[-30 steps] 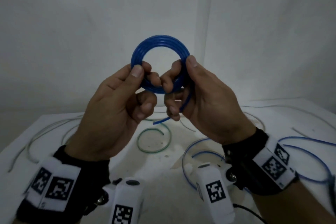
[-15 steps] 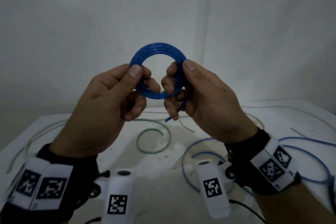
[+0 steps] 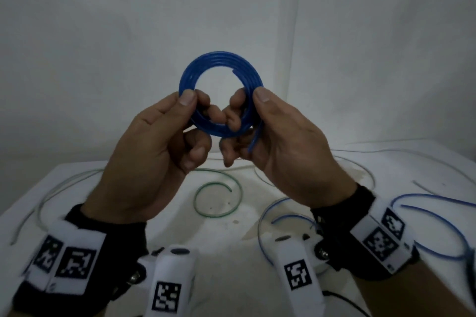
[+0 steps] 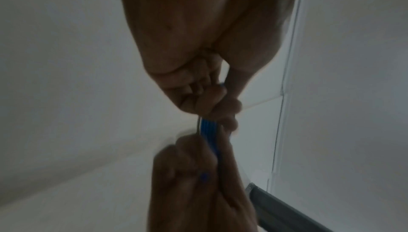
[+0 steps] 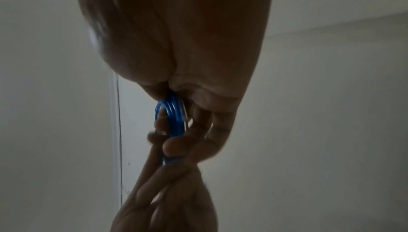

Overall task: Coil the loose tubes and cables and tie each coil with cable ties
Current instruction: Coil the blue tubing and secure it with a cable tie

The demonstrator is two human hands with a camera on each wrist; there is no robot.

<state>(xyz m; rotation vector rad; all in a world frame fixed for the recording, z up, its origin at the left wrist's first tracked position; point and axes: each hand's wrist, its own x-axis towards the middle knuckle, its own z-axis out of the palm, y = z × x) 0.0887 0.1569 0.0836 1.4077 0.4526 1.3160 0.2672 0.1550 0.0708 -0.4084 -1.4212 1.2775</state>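
A bare recording setup rather than a lived-in room: plain white walls (image 3: 103,33) meet in a corner behind a white tabletop (image 3: 231,234) strewn with loose tubes (image 3: 219,201), and marker-tagged wristbands (image 3: 381,239) are worn.

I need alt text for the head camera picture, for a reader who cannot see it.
Two hands hold up a blue tube coil: the left hand and right hand pinch its lower part. Below, loose green, blue and pale tubes lie on a white table.
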